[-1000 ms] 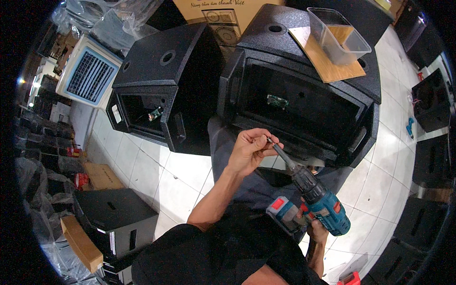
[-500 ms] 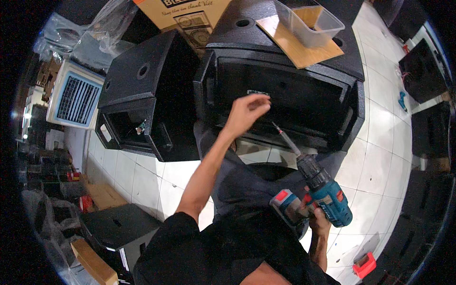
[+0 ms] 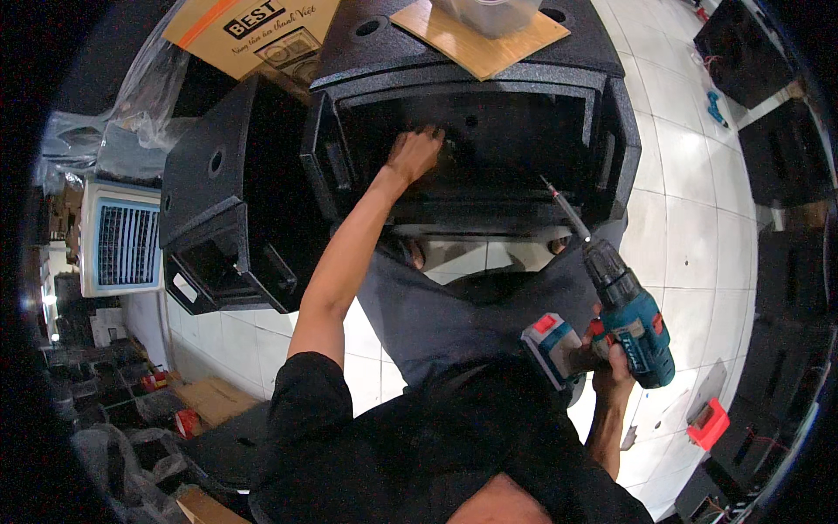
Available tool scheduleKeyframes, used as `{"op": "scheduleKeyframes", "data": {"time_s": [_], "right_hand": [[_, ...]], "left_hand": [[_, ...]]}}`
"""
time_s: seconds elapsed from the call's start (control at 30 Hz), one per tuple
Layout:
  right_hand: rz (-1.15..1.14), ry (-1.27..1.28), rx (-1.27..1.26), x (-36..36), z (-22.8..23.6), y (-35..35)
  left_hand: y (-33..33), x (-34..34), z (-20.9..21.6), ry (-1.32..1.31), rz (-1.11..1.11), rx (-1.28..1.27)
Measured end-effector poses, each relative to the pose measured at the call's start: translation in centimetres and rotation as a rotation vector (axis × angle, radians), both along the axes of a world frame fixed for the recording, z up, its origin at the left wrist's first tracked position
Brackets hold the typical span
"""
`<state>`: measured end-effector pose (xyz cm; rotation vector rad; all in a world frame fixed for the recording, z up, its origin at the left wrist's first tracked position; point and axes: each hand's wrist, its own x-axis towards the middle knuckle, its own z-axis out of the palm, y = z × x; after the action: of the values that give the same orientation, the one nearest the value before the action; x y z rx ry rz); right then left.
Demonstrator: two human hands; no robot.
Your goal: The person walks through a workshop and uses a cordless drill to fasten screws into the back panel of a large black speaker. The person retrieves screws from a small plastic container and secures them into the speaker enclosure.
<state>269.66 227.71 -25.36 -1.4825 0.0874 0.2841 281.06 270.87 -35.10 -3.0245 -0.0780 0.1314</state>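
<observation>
"Closest thing, low on the right?"

"A blue and black power drill (image 3: 639,330), raised in front of the body in the right hand (image 3: 616,365). Held by fingers wrapped snugly round the grip."

"And the weight of it?"

"Probably considerable, with a hard, stiff casing and a battery pack (image 3: 552,348) adding to the load. Best taken by the grip, well clear of the chuck and the slim bit (image 3: 567,210)."

"Bit pointing where?"

"Up and leftward, across the opening of the black cabinet (image 3: 353,54). Touching or apart? Cannot tell."

"Now the left hand (image 3: 415,155)?"

"Inside that opening, toward the left, with fingers loosely curled. Holding something small, or nothing? Cannot tell, too dark in there."

"How to treat the cabinet?"

"As heavy and rigid, most likely, with a rough coating unlikely to slip. Better gripped by the stout side walls than by the narrow front lip."

"Farther off?"

"On top, a wooden board (image 3: 489,54), presumably light and stiff, under a clear plastic tub (image 3: 491,17). To the left, a second cabinet (image 3: 194,148); behind, a cardboard box (image 3: 209,31)."
</observation>
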Motion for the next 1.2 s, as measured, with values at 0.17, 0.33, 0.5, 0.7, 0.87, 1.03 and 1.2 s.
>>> {"op": "scheduleKeyframes", "data": {"time_s": [0.17, 0.33, 0.5, 0.7, 0.87, 1.03, 1.2], "right_hand": [[-0.029, -0.009, -0.027, 0.4, -0.7, 0.7], [-0.013, 0.017, 0.028, 1.5, 0.6, 4.2], [-0.077, -0.12, -0.196, 4.2, -1.5, 7.7], [-0.197, -0.172, -0.174, 8.0, -1.7, 11.4], [-0.214, -0.128, -0.034, 10.0, -0.6, 13.5], [-0.245, -0.046, 0.084, 11.3, -0.3, 14.9], [-0.315, -0.038, 0.208, 11.7, 0.4, 16.7]], "left_hand": [[-0.7, 1.8, -0.2, -0.152, -0.043, -0.103], [-5.2, 5.8, 0.9, -0.383, -0.127, -0.103], [-7.9, 10.3, 0.2, -0.568, -0.177, -0.23], [-8.6, 11.6, -1.0, -0.495, -0.103, -0.338], [-8.2, 10.9, -0.3, -0.508, -0.1, -0.477], [-8.1, 10.7, -0.1, -0.46, -0.048, -0.561], [-7.8, 10.8, -0.4, -0.524, -0.078, -0.537]]}}
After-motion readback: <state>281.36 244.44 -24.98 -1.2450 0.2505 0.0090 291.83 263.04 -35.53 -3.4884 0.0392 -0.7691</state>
